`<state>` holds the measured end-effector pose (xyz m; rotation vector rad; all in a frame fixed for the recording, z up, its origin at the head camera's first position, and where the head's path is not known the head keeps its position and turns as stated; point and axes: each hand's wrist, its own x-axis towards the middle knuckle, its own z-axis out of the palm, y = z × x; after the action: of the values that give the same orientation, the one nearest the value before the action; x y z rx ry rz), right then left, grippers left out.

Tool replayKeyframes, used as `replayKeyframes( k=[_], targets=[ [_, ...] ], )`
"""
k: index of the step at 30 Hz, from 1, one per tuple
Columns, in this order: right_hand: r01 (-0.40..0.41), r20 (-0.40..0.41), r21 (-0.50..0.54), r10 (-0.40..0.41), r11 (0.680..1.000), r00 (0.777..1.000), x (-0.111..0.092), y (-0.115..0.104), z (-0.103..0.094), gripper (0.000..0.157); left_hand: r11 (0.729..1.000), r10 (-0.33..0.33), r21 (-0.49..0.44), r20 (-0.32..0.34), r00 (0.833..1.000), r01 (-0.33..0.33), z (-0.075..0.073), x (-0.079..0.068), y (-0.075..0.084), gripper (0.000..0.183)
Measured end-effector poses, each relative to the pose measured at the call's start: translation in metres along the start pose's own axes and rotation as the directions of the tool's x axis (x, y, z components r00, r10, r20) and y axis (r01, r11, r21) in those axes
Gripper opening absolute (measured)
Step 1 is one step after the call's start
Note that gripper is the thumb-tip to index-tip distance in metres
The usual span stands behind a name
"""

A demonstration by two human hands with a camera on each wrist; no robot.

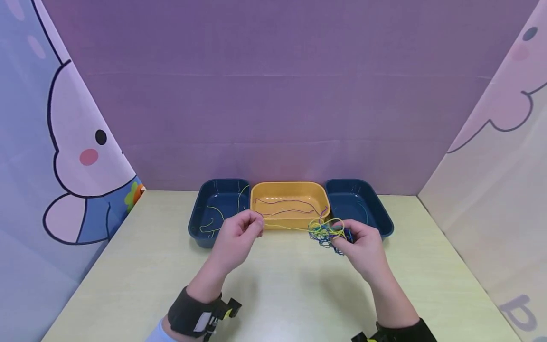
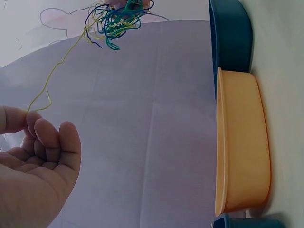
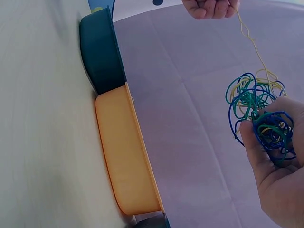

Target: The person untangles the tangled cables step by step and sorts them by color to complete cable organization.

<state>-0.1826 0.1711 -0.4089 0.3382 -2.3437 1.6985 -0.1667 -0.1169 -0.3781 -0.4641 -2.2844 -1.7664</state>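
Two hands work apart in the air above the table (image 1: 290, 289), a gap between them about as broad as the yellow tray (image 1: 295, 222) behind. The left hand (image 1: 237, 237) pinches the end of a yellow strand (image 1: 287, 228) between thumb and forefinger. The right hand (image 1: 363, 247) grips a tangle of blue, green and yellow strings (image 1: 322, 232), part of it spilling past the fingertips. The strand crosses the gap into the tangle, slightly kinked.

Three trays stand side by side near the table's back edge, close to the purple backdrop: the left blue tray (image 1: 205, 242), the yellow one and the right blue tray (image 1: 383, 219). Seen from the head, the left hand overlaps the left blue tray's front corner, the right hand the other blue tray's front rim. Tabletop spreads forward of the trays and out to both printed side panels. Loose strings lie in all three trays.
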Motion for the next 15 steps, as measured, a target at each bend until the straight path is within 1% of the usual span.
replayKeyframes(
  k=[5, 8, 10, 13, 15],
  targets=[
    [0.014, 0.000, -0.025, -0.014, 1.000, 1.000, 0.002, 0.002, -0.003, 0.013, 1.000, -0.007, -0.021, -0.087, 0.996, 0.005, -0.010, 0.001, 0.002, 0.014],
    [0.028, -0.039, -0.019, -0.029, 0.999, 0.999, 0.006, 0.006, -0.010, 0.013, 0.999, 0.004, -0.033, -0.163, 0.987, -0.009, -0.023, 0.003, 0.003, 0.018],
    [0.029, -0.088, 0.006, -0.028, 1.000, 0.996, 0.008, 0.009, -0.017, 0.013, 0.998, 0.020, -0.050, -0.241, 0.970, -0.033, -0.034, 0.004, 0.002, 0.021],
    [0.017, -0.166, 0.057, -0.007, 0.998, 0.986, 0.010, 0.011, -0.027, 0.014, 0.998, 0.023, -0.054, -0.351, 0.936, -0.045, -0.049, 0.004, 0.000, 0.024],
    [0.009, -0.193, 0.084, 0.008, 0.996, 0.981, 0.010, 0.012, -0.032, 0.015, 0.997, 0.027, -0.060, -0.383, 0.923, -0.054, -0.056, 0.005, -0.002, 0.025]
  ],
)
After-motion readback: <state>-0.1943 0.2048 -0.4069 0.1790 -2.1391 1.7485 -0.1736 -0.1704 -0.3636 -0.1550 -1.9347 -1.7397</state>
